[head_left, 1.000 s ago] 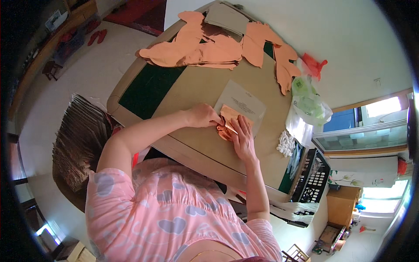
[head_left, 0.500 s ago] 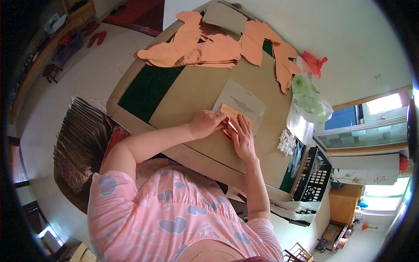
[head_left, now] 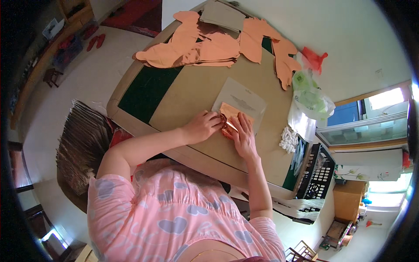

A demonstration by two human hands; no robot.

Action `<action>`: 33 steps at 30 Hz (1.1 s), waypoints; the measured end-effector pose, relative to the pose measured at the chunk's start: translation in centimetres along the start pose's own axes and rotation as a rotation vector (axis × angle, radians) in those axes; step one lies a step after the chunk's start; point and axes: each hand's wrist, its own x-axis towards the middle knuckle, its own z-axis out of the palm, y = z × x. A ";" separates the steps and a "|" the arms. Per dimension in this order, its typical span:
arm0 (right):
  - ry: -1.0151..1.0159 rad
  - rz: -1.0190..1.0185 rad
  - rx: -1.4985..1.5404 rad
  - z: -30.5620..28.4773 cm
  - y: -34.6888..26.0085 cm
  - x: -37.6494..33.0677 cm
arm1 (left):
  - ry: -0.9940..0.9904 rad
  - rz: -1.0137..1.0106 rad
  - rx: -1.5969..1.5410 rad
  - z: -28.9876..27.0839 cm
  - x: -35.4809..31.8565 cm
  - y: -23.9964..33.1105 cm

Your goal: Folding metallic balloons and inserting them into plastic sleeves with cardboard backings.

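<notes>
A folded rose-gold foil balloon [head_left: 230,110] lies partly over a pale printed card [head_left: 238,92] on the table. My left hand [head_left: 202,127] is at the balloon's left edge, its fingers curled and pinching the crumpled foil. From the right, my right hand [head_left: 245,136] lies on the balloon with fingers stretched out, pressing it down. Part of the foil is hidden beneath those fingers. Flat rose-gold foil balloons [head_left: 214,49] are spread in a pile along the table's far side.
Grey sheets [head_left: 221,16] lie at the far edge. Plastic bags [head_left: 310,94], a white string bundle [head_left: 288,140], thin clear strips [head_left: 298,158] and a black crate [head_left: 315,174] line the right side. A thick stack of brownish packets [head_left: 84,146] stands at left, off the table.
My left hand has shifted slightly left and down along the foil, its fingers more curled. More of the folded balloon's upper left shows. My right hand stays nearly in place.
</notes>
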 end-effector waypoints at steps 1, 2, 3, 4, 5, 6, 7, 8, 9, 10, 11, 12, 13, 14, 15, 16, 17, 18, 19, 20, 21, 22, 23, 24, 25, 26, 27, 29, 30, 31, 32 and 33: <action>0.001 0.004 0.011 0.0 0.0 0.0 | 0.001 0.015 0.023 -0.2 -0.2 0.1; 0.001 0.007 0.013 0.0 0.0 0.0 | 0.002 0.031 0.045 -0.4 -0.3 0.2; -0.004 0.012 0.009 0.0 0.1 0.0 | -0.002 0.033 0.043 -0.6 -0.3 0.3; -0.009 0.017 0.005 0.1 0.1 0.0 | -0.033 0.019 0.057 -0.8 -0.4 0.4; -0.010 0.021 0.007 0.0 -0.2 0.0 | -0.063 0.005 0.070 -0.8 -0.5 0.6; -0.020 0.013 -0.017 -0.3 -0.5 0.1 | -0.067 0.007 0.067 -0.8 -0.6 0.7; -0.028 0.004 -0.041 -0.4 -0.8 0.1 | -0.099 -0.019 0.046 -0.8 -0.7 0.8; -0.024 0.008 -0.041 -0.5 -0.5 0.1 | -0.129 -0.042 0.029 -0.7 -0.8 0.7; -0.018 -0.023 0.016 -0.5 0.0 -0.1 | -0.132 -0.036 0.029 -0.6 -0.9 0.7; -0.011 -0.054 0.073 -0.5 0.3 -0.2 | -0.101 -0.055 -0.017 -0.3 -1.0 0.5; -0.003 -0.046 0.073 -0.3 0.4 -0.2 | -0.072 -0.071 -0.066 -0.3 -1.0 0.5; -0.022 -0.020 0.034 -0.1 0.4 -0.3 | -0.077 -0.061 -0.068 -0.4 -1.0 0.5; -0.041 0.006 -0.005 0.0 0.5 -0.3 | -0.103 -0.106 -0.108 -0.5 -1.1 0.5; -0.034 0.014 -0.001 0.1 0.4 -0.3 | -0.131 -0.154 -0.147 -0.8 -1.1 0.6; -0.021 0.005 -0.014 0.1 0.3 -0.3 | -0.139 -0.145 -0.147 -1.1 -1.1 0.6; -0.008 -0.005 -0.027 0.1 0.3 -0.3 | -0.145 -0.170 -0.198 -1.4 -1.1 0.6; -0.002 0.003 -0.022 -0.1 0.0 -0.2 | -0.151 -0.199 -0.248 -1.6 -1.1 0.6; -0.005 -0.006 -0.027 -0.3 -0.3 -0.1 | -0.161 -0.192 -0.249 -1.7 -1.1 0.6; -0.009 -0.016 -0.032 -0.5 -0.6 -0.1 | -0.173 -0.221 -0.306 -1.8 -1.1 0.6; -0.001 -0.006 -0.028 -0.6 -0.7 0.0 | -0.185 -0.248 -0.364 -1.9 -1.0 0.5; -0.007 -0.005 -0.033 -0.7 -0.7 0.0 | -0.195 -0.239 -0.365 -2.0 -0.9 0.5; -0.014 -0.004 -0.038 -0.7 -0.7 -0.1 | -0.192 -0.227 -0.360 -2.1 -0.8 0.6; -0.007 0.006 -0.033 -0.6 -0.6 -0.1 | -0.189 -0.217 -0.355 -2.2 -0.7 0.6; 0.000 -0.005 -0.037 -0.5 -0.5 0.0 | -0.198 -0.209 -0.356 -2.1 -0.7 0.5; 0.007 -0.017 -0.042 -0.4 -0.4 0.0 | -0.195 -0.147 -0.314 -1.9 -0.8 0.2; 0.013 -0.008 -0.038 -0.4 -0.3 -0.1 | -0.190 -0.086 -0.273 -1.9 -0.8 0.1; 0.008 -0.010 -0.040 -0.4 -0.3 -0.1 | -0.198 -0.080 -0.274 -1.8 -0.9 0.1; 0.008 -0.005 -0.039 -0.4 -0.4 -0.1 | -0.186 -0.066 -0.197 -1.9 -0.9 0.2; 0.011 -0.010 -0.043 -0.4 -0.3 -0.1 | -0.193 -0.061 -0.199 -1.9 -0.8 0.4; 0.014 -0.015 -0.047 -0.3 -0.3 -0.2 | -0.168 -0.087 -0.177 -2.0 -0.8 0.7; 0.017 -0.010 -0.044 -0.3 -0.2 -0.2 | -0.142 -0.112 -0.153 -2.2 -0.8 0.8; 0.014 -0.013 -0.051 -0.2 -0.1 -0.3 | -0.147 -0.108 -0.154 -2.2 -0.7 0.8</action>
